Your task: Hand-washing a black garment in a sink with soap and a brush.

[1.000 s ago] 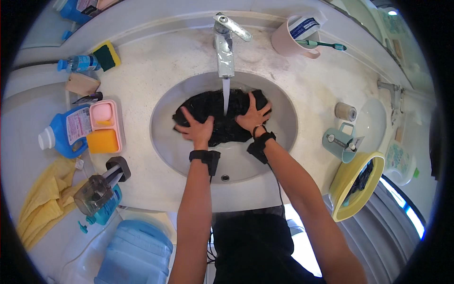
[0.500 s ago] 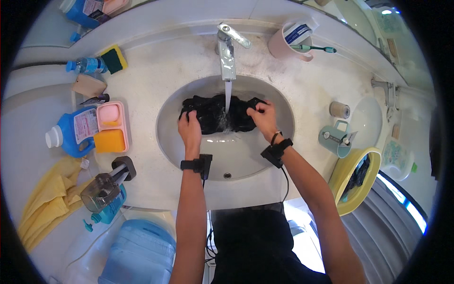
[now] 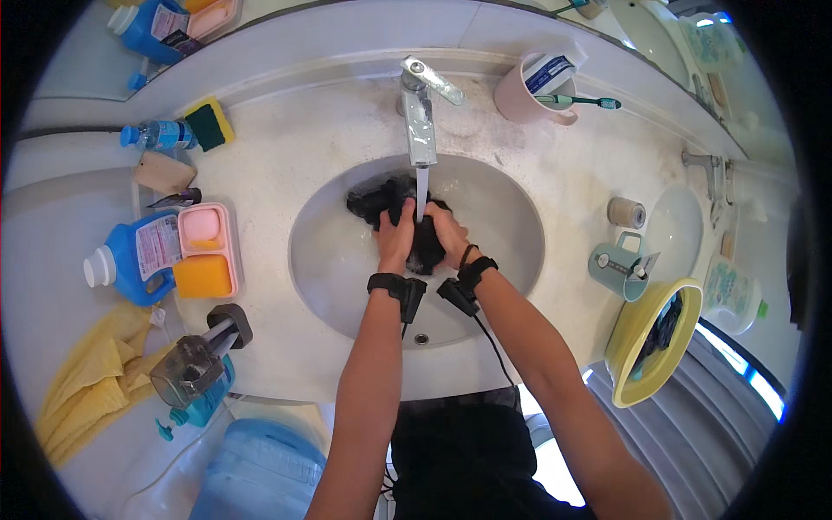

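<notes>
Gathering the black cloth (image 3: 426, 250) between both hands, I have it bunched narrow beneath the running water (image 3: 422, 184), whereas half a second ago it lay stretched across the basin (image 3: 325, 273) with my hands well apart at its two ends. Now my left hand (image 3: 396, 236) and my right hand (image 3: 449, 232) sit just beside each other, each closed on the wet cloth, though the folds hide some of the fingertips. The cloth is in the upper middle of the sink, below the chrome faucet (image 3: 419, 121), one part trailing toward the left and another hanging down between my wrists. Both forearms come up from the lower edge and slant inward, the right one more steeply angled; a black strap (image 3: 399, 290) with a small module circles the left wrist, and a matching one (image 3: 468, 279) the right. As for print, the blue jug (image 3: 154, 251) on the left carries a pale label, the small clear bottle (image 3: 169, 135) a blue one, and the white-and-blue package (image 3: 552, 74) in the pink mug (image 3: 513, 97) bears lettering; from here I can only make out that the table (image 3: 260, 347) holds labelled goods.
</notes>
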